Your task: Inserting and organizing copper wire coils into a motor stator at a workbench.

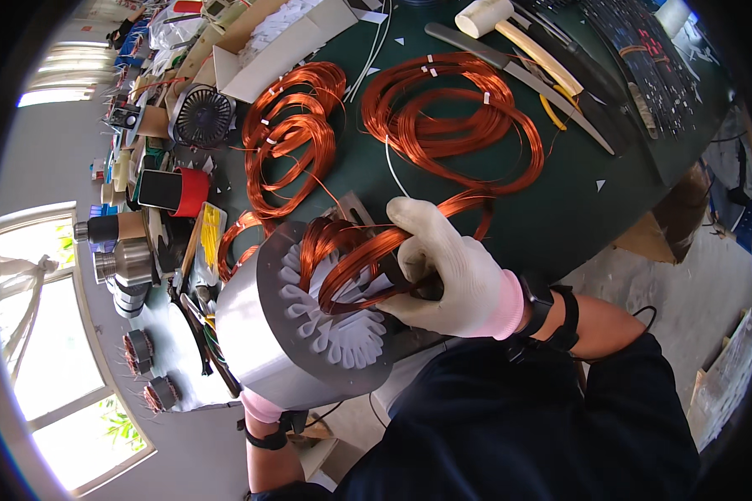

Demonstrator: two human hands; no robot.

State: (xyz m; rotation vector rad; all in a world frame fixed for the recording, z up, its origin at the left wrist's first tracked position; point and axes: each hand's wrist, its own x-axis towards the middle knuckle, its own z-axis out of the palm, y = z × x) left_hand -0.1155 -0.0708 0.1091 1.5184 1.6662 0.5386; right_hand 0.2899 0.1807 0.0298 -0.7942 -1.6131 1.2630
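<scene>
The motor stator [309,321] sits at the near edge of the dark green bench [576,209], tilted toward the person, with bare bench only to its right. It is a grey steel cylinder with white slot liners fanning round its bore and copper windings [342,255] looping out of the slots. The right hand [451,275], in a white glove, is closed on a dark tool handle against the windings. The left hand [263,407] is under the stator, grip hidden, so I cannot tell. 2 loose copper coils [451,117] lie behind; a cardboard box [259,50] holds white paper
</scene>
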